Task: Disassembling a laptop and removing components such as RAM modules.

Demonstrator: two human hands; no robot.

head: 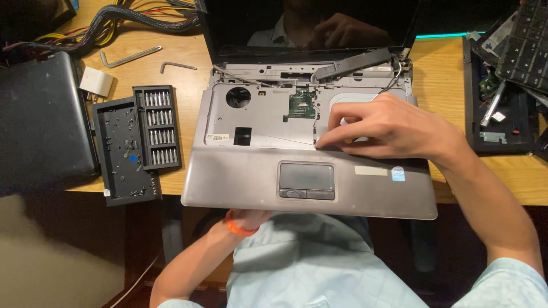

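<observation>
The opened laptop (311,142) lies on the wooden desk (177,63), keyboard removed, its front edge overhanging. The right hand (394,128) rests on the bare tray, fingertips (321,144) bunched and pressing near a thin cable — the left hand (251,217) is under the front edge, fingers hidden. A screwdriver bit case (140,140) lies open just left.

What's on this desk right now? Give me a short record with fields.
Main item: open laptop with its keyboard removed, green circuit board exposed
Right hand: fingertips pressed on the bare keyboard bay
Left hand: under the laptop's front edge, mostly hidden; orange wristband
Left of laptop: open screwdriver bit case, two hex keys
Far right: loose keyboard
</observation>
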